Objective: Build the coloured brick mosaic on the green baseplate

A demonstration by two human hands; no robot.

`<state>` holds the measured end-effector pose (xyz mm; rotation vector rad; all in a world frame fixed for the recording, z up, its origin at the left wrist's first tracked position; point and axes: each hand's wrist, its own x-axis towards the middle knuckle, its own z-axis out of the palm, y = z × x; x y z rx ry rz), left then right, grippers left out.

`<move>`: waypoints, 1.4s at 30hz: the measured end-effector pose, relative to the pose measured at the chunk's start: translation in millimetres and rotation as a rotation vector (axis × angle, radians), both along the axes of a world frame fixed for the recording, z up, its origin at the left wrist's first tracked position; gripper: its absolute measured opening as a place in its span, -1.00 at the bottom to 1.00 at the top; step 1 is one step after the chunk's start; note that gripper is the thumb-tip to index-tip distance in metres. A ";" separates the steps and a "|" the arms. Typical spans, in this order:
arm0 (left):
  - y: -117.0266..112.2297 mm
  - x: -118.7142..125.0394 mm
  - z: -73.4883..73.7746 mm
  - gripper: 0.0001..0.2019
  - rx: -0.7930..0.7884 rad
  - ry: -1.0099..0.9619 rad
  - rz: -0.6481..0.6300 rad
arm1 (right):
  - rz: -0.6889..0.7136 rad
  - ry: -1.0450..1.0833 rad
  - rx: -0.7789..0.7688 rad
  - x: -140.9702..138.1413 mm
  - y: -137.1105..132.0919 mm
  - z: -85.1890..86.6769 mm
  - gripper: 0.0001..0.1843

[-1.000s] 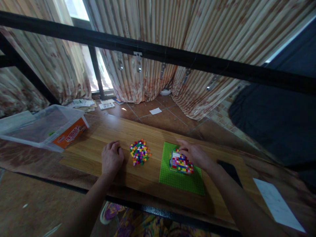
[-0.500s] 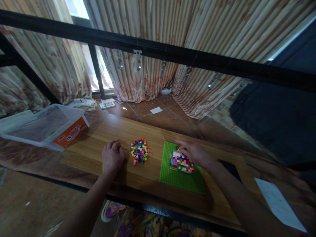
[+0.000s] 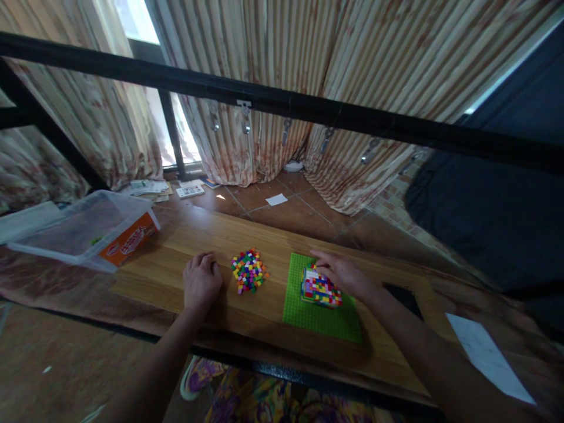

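My left hand (image 3: 202, 282) rests on the wooden table with its fingers curled in, and nothing shows in it. Just right of it lies a loose pile of small coloured toy bricks (image 3: 249, 270). Farther right, a green baseplate (image 3: 317, 326) carries a low block built of many-coloured bricks (image 3: 324, 292). My right hand (image 3: 346, 274) reaches over the block's far side. One finger is stretched out to the left, and another comes down apart from it at the block's top edge. The hand hides that corner, so any contact there is unclear.
A clear plastic bin (image 3: 88, 232) with an orange label stands at the table's left end. A dark flat object (image 3: 404, 299) and a white sheet (image 3: 489, 355) lie to the right. A black metal rail (image 3: 282, 100) crosses beyond the table (image 3: 211, 226), before striped curtains (image 3: 273, 53).
The camera view has shifted slightly. Both hands stay almost where they were, the right at the brick block and the left on the table.
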<state>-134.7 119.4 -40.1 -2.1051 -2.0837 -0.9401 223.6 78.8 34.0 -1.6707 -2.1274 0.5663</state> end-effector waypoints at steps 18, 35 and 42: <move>-2.0 2.6 1.5 -0.74 -0.027 -0.033 0.009 | -0.190 0.163 0.184 -128.6 -51.5 -19.3 -0.71; -2.7 2.1 1.3 -0.74 -0.025 -0.031 0.006 | -0.165 -0.117 0.054 -145.0 -12.0 -47.9 -0.79; -0.9 0.4 -0.6 -0.75 -0.010 -0.016 0.005 | -0.181 0.200 0.124 -122.5 -58.4 -23.1 -0.82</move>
